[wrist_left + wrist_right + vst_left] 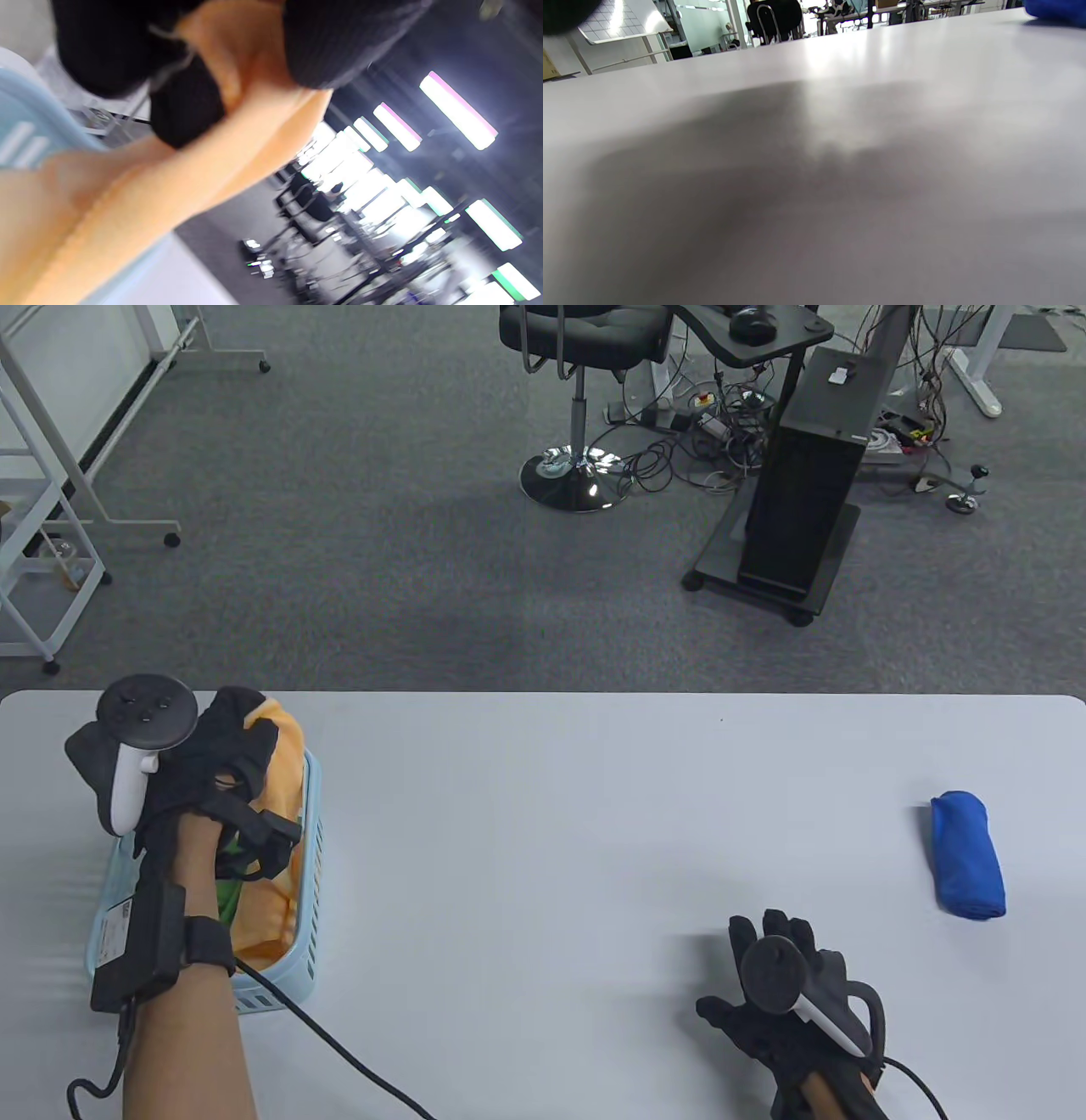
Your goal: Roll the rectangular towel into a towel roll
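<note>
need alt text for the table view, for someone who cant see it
A gloved left hand grips an orange towel in a light blue basket at the left end of a white table. The right hand rests flat near the front edge, and a rolled blue towel lies at the far right.

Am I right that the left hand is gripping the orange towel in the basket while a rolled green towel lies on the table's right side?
Not quite: the rolled towel is blue, as the table view shows. The left hand does grip the orange towel in the basket.
</note>
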Tool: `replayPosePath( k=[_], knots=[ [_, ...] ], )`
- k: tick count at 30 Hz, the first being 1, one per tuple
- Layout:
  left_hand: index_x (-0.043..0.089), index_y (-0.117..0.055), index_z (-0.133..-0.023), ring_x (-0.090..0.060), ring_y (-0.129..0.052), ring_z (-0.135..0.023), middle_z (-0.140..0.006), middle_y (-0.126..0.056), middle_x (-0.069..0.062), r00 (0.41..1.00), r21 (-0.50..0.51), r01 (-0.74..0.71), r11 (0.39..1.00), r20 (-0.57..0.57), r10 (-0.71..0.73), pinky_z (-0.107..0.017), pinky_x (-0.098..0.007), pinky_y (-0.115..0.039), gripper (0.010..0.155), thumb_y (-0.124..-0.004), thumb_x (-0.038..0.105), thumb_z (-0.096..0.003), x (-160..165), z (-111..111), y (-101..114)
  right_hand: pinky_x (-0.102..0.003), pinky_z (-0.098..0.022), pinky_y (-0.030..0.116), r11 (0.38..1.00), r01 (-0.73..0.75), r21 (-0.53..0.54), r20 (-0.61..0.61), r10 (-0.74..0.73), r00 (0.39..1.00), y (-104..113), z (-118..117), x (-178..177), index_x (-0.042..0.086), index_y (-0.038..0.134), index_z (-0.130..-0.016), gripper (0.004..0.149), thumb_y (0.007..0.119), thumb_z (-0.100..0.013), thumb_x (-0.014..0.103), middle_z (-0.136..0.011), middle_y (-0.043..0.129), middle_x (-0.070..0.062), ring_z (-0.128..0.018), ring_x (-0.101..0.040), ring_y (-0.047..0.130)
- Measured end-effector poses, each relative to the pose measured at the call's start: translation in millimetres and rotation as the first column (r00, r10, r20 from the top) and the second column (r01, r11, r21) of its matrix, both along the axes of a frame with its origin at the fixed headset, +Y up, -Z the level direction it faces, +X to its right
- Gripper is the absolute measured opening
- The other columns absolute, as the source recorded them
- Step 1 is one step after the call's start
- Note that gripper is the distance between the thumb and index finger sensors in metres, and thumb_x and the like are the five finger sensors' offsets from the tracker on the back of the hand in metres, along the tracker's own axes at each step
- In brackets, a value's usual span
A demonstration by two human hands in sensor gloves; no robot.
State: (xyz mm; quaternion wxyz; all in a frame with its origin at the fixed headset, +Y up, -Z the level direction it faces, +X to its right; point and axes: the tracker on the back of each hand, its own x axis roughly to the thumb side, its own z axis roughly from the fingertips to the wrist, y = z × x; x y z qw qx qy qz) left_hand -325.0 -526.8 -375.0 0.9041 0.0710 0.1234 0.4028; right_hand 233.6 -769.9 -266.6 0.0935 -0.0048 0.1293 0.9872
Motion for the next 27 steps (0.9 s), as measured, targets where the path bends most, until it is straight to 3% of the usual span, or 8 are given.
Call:
replayPosePath(
  k=[4,8,13,17,18,20,22,27],
  knots=[
    [0.025,-0.077,-0.087,-0.007,-0.109,-0.016,-0.081,-0.1,-0.015,0.986,0.215,-0.128,0.968,0.134,0.101,-0.019,-0.037,-0.092,0.043,-0.079,0.034,-0.0447,43,19,63,-0.069,-0.069,0.024,1.0,0.024,0.006,-0.009,-0.024,1.0,3,1,-1,0.025,0.02,-0.104,0.099,0.067,-0.027,0.067,-0.106,0.008,-0.015,-0.1,-0.041,0.014],
    [0.026,-0.073,-0.089,-0.023,-0.112,-0.059,-0.094,-0.09,-0.014,0.875,0.411,-0.426,0.806,0.413,0.252,-0.047,-0.049,-0.087,0.044,-0.076,0.035,-0.0466,97,39,117,-0.069,-0.069,0.025,0.999,0.033,0.006,-0.016,-0.033,0.999,5,2,-2,0.025,0.02,-0.104,0.099,0.067,-0.028,0.066,-0.106,0.009,-0.015,-0.1,-0.041,0.015],
    [0.031,-0.071,-0.092,-0.022,-0.095,-0.089,-0.109,-0.074,-0.007,0.532,0.265,-0.706,0.657,0.811,0.245,-0.066,-0.056,-0.069,0.044,-0.075,0.037,-0.0486,182,61,175,-0.069,-0.069,0.024,0.998,0.059,0.022,-0.019,-0.058,0.998,9,3,-1,0.025,0.02,-0.104,0.099,0.067,-0.028,0.066,-0.106,0.009,-0.015,-0.1,-0.041,0.014],
    [0.034,-0.071,-0.093,-0.02,-0.091,-0.094,-0.112,-0.071,-0.003,0.247,0.097,-0.793,0.601,0.954,0.172,-0.07,-0.058,-0.065,0.044,-0.075,0.038,-0.0496,233,77,204,-0.069,-0.069,0.024,0.998,0.057,0.017,-0.019,-0.057,0.998,10,3,-2,0.025,0.02,-0.104,0.099,0.067,-0.028,0.065,-0.106,0.009,-0.015,-0.1,-0.041,0.014],
    [0.034,-0.071,-0.093,-0.02,-0.09,-0.095,-0.112,-0.071,-0.004,0.241,0.093,-0.791,0.604,0.956,0.169,-0.07,-0.058,-0.065,0.044,-0.075,0.038,-0.0498,239,78,204,-0.069,-0.069,0.024,0.998,0.058,0.015,-0.018,-0.057,0.998,10,3,-2,0.024,0.02,-0.104,0.099,0.067,-0.028,0.065,-0.106,0.009,-0.015,-0.1,-0.041,0.014],
    [0.035,-0.072,-0.093,-0.021,-0.095,-0.09,-0.11,-0.075,-0.005,0.387,0.175,-0.715,0.677,0.905,0.175,-0.067,-0.058,-0.068,0.044,-0.076,0.039,-0.0496,248,76,195,-0.069,-0.069,0.024,0.998,0.061,0.014,-0.017,-0.061,0.998,11,3,-1,0.024,0.02,-0.104,0.099,0.067,-0.028,0.065,-0.106,0.009,-0.015,-0.1,-0.041,0.014],
    [0.033,-0.077,-0.091,-0.023,-0.1,-0.082,-0.105,-0.081,-0.008,0.658,0.307,-0.498,0.811,0.743,0.123,-0.061,-0.057,-0.075,0.043,-0.078,0.039,-0.0479,250,64,164,-0.069,-0.069,0.024,0.998,0.064,0.013,-0.016,-0.064,0.998,11,3,-1,0.024,0.02,-0.105,0.099,0.067,-0.028,0.065,-0.106,0.009,-0.015,-0.1,-0.041,0.014],
    [0.026,-0.083,-0.086,-0.026,-0.106,-0.07,-0.098,-0.088,-0.012,0.839,0.21,-0.006,0.978,0.534,-0.11,-0.055,-0.055,-0.079,0.043,-0.08,0.041,-0.0458,251,43,43,-0.069,-0.069,0.025,0.998,0.063,0.006,-0.018,-0.063,0.998,12,3,-2,0.023,0.022,-0.105,0.098,0.067,-0.028,0.065,-0.106,0.009,-0.015,-0.1,-0.041,0.015]
  ],
)
